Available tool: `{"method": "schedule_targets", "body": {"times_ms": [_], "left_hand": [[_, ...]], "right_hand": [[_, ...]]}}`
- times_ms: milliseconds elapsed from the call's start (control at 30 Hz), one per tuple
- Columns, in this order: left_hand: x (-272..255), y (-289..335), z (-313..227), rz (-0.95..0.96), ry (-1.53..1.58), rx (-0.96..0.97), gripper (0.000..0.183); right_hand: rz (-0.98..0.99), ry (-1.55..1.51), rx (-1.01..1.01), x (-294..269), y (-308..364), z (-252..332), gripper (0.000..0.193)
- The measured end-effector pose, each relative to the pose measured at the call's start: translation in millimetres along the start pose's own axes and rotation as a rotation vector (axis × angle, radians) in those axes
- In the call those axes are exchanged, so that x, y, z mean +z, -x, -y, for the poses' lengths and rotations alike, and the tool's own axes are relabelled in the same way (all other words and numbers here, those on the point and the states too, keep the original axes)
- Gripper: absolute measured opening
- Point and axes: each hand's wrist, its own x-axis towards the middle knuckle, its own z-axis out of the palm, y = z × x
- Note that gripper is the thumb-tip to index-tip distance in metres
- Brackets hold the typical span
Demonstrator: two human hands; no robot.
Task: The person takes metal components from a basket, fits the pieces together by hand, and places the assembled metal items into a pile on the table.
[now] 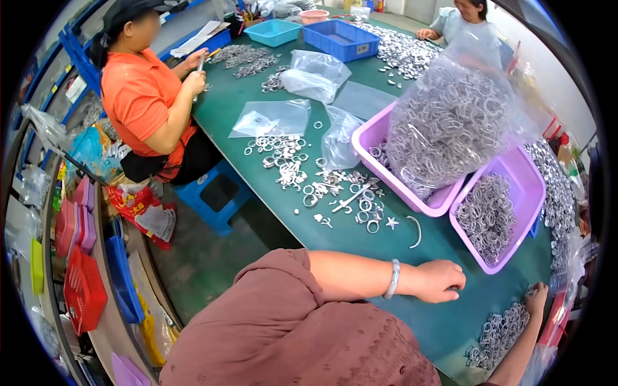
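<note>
Head view: a loose heap of small silver-grey metal rings lies on the broad green counter, at the lower right. The right hand is positioned at the upper right end of this heap, its fingers bent downward; whether they pinch a ring cannot be told. The left hand, below a pale banded bracelet on the wrist, is placed well apart from the heap, its fingers curled inward; whether they enclose a part cannot be told. Beyond the hands stand two purple rectangular plastic trays, side by side. The right tray contains further grey rings; the left tray supports a large transparent plastic bag filled with similar parts. To the left of the trays, assorted silvery metal pieces are scattered, with a silver star-shaped piece and a curved metal strip nearest the left forearm. A co-worker in an orange shirt sits at the left edge of the counter
</note>
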Motion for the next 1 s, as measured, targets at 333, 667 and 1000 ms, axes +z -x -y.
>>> {"method": "schedule_targets", "body": {"times_ms": [333,667,1000], "left_hand": [[3,-6,-1,0.016,0.020,0.030,0.016],[2,-4,0,0.005,0.030,-0.001,0.014],[2,-8,0,0.027,0.044,-0.002,0.014]], "right_hand": [[0.075,-0.282,0.136,9,-6,-2,0.044],[-0.034,-0.105,0.100,15,-11,-2,0.016],[-0.336,-0.204,0.026,28,-8,-28,0.016]]}}
